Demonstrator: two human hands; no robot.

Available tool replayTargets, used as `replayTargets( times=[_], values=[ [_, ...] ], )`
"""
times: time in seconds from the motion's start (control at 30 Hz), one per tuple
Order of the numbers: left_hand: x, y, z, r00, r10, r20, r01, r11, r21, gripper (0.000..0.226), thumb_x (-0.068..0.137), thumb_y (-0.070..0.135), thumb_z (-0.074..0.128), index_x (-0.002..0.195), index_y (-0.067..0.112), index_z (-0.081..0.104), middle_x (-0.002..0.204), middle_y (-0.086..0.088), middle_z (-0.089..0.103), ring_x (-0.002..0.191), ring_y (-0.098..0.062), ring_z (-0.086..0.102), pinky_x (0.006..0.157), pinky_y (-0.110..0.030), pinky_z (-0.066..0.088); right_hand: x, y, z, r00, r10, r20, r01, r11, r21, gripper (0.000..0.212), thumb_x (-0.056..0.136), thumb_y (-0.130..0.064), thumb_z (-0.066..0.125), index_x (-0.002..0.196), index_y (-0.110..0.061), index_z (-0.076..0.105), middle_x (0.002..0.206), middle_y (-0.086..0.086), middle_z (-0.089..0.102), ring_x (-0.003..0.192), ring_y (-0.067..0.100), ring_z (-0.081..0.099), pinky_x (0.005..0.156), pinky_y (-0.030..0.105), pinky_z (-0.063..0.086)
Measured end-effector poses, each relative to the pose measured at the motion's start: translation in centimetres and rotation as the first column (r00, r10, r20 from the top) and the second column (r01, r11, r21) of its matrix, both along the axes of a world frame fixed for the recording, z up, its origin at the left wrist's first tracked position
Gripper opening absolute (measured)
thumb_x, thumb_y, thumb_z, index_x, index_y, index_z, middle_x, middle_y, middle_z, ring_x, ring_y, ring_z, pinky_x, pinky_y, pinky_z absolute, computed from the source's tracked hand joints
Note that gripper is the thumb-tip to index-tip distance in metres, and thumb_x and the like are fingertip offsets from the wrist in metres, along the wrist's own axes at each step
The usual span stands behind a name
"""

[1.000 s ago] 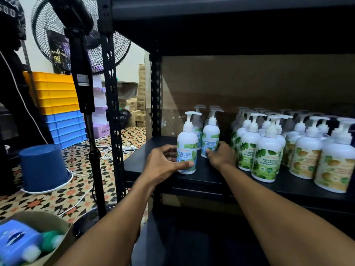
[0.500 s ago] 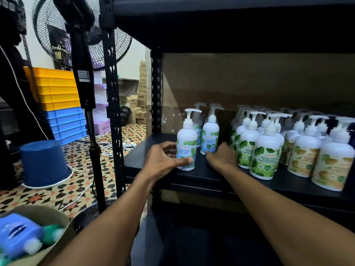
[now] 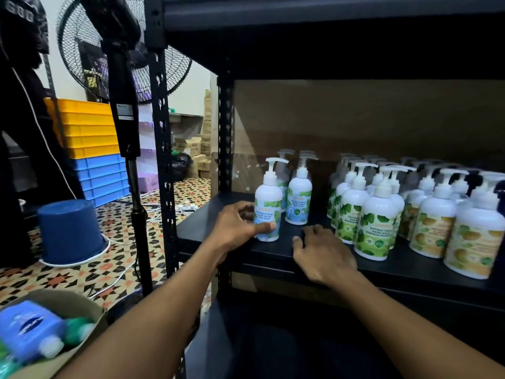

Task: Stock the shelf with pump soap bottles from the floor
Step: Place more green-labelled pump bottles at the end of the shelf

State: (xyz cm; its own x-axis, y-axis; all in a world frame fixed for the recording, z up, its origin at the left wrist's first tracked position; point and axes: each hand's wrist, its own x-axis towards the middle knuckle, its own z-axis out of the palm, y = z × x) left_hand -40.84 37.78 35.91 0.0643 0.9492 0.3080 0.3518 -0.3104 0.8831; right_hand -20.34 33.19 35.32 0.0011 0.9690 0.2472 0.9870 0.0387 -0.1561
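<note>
A white pump soap bottle (image 3: 269, 198) with a blue cool-mint label stands upright near the front left of the black shelf (image 3: 273, 253). My left hand (image 3: 235, 228) wraps around its lower part, thumb across the label. A second blue-label bottle (image 3: 299, 201) stands just behind and to the right, with two more behind it. My right hand (image 3: 322, 253) hovers over the shelf's front edge, fingers spread, holding nothing, a little in front of that second bottle. Rows of green-label bottles (image 3: 374, 228) and yellow-label bottles (image 3: 434, 228) fill the shelf's right side.
A cardboard box (image 3: 68, 305) at bottom left holds blue and green bottles. A black standing fan (image 3: 125, 110) and the shelf's upright post (image 3: 161, 160) stand to the left. An upturned blue bucket (image 3: 71, 231), cables and stacked yellow and blue crates (image 3: 90, 149) sit on the tiled floor.
My right hand has let go of the second blue-label bottle and drawn back toward the shelf's front edge. My left hand stays on the front bottle.
</note>
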Motion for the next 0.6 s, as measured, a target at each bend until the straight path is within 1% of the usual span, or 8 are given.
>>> replayTargets(
  times=[0.1,0.2,0.27,0.33,0.37,0.43,0.5,0.6],
  values=[
    [0.9,1.7,0.4,1.0,0.012,-0.007,-0.012,1.0,-0.028,0.051,0.064,0.034,0.1,0.106,0.029,0.071,0.11,0.008,0.078,0.1,-0.008,0.074,0.097,-0.031,0.059,-0.1,0.2,-0.3,1.0,-0.013,0.01,0.013,1.0,0.021,0.06,0.102,-0.047,0.024,0.144,-0.011,0.047,0.142,0.011,0.049,0.128,0.028,0.046,0.106,0.042,0.039],
    [1.8,3.7,0.5,0.999,0.043,-0.001,-0.043,0.999,-0.033,0.05,0.066,0.029,0.1,0.106,0.026,0.069,0.105,0.007,0.077,0.095,-0.006,0.073,0.083,-0.023,0.058,-0.2,0.4,-0.4,0.999,-0.031,0.016,0.03,0.999,0.043,0.058,0.101,-0.047,0.025,0.14,-0.013,0.05,0.14,0.008,0.05,0.127,0.026,0.046,0.105,0.041,0.039],
    [2.3,4.9,0.3,0.997,0.071,0.028,-0.07,0.997,-0.026,0.055,0.065,0.025,0.1,0.112,0.016,0.072,0.102,0.003,0.078,0.092,-0.008,0.074,0.082,-0.026,0.061,-0.4,0.4,-0.4,0.999,-0.04,0.025,0.039,0.998,0.047,0.058,0.1,-0.047,0.025,0.139,-0.014,0.051,0.139,0.007,0.05,0.126,0.026,0.047,0.104,0.04,0.039],
    [2.8,6.2,0.0,0.995,0.094,0.032,-0.094,0.996,-0.014,0.058,0.065,0.024,0.101,0.115,0.013,0.074,0.098,0.002,0.079,0.09,-0.01,0.075,0.085,-0.03,0.063,-0.3,0.5,-0.5,0.999,-0.041,0.028,0.04,0.998,0.057,0.058,0.099,-0.048,0.025,0.138,-0.015,0.052,0.138,0.007,0.05,0.125,0.026,0.047,0.104,0.041,0.04],
    [2.9,6.7,-0.1,0.994,0.101,0.029,-0.101,0.995,-0.006,0.058,0.064,0.026,0.101,0.113,0.015,0.074,0.098,0.003,0.08,0.09,-0.01,0.076,0.088,-0.033,0.063,-0.3,0.5,-0.5,0.999,-0.04,0.028,0.039,0.997,0.063,0.058,0.099,-0.047,0.025,0.138,-0.015,0.052,0.138,0.007,0.051,0.125,0.026,0.048,0.103,0.041,0.04],
    [3.0,7.7,-0.5,0.994,0.109,0.014,-0.109,0.994,0.003,0.057,0.059,0.037,0.102,0.107,0.024,0.074,0.099,0.007,0.08,0.092,-0.009,0.076,0.093,-0.039,0.062,-0.3,0.6,-0.5,0.999,-0.04,0.034,0.037,0.997,0.067,0.057,0.099,-0.047,0.025,0.137,-0.014,0.053,0.138,0.008,0.05,0.125,0.026,0.048,0.103,0.041,0.04],
    [3.1,8.2,-0.8,0.993,0.12,-0.01,-0.119,0.993,0.015,0.068,0.049,0.054,0.1,0.107,0.031,0.073,0.1,0.011,0.08,0.093,-0.007,0.076,0.096,-0.042,0.061,-0.4,0.6,-0.5,0.998,-0.038,0.041,0.035,0.997,0.069,0.058,0.1,-0.048,0.025,0.138,-0.013,0.052,0.14,0.009,0.05,0.125,0.027,0.047,0.104,0.041,0.039],
    [3.3,8.9,-1.1,0.991,0.136,-0.013,-0.135,0.99,0.035,0.081,0.04,0.066,0.091,0.11,0.029,0.076,0.098,0.014,0.08,0.094,-0.005,0.075,0.098,-0.044,0.059,-0.4,0.6,-0.6,0.999,-0.034,0.039,0.031,0.997,0.071,0.06,0.1,-0.049,0.025,0.14,-0.013,0.051,0.142,0.01,0.049,0.126,0.027,0.047,0.105,0.04,0.038]
  ],
)
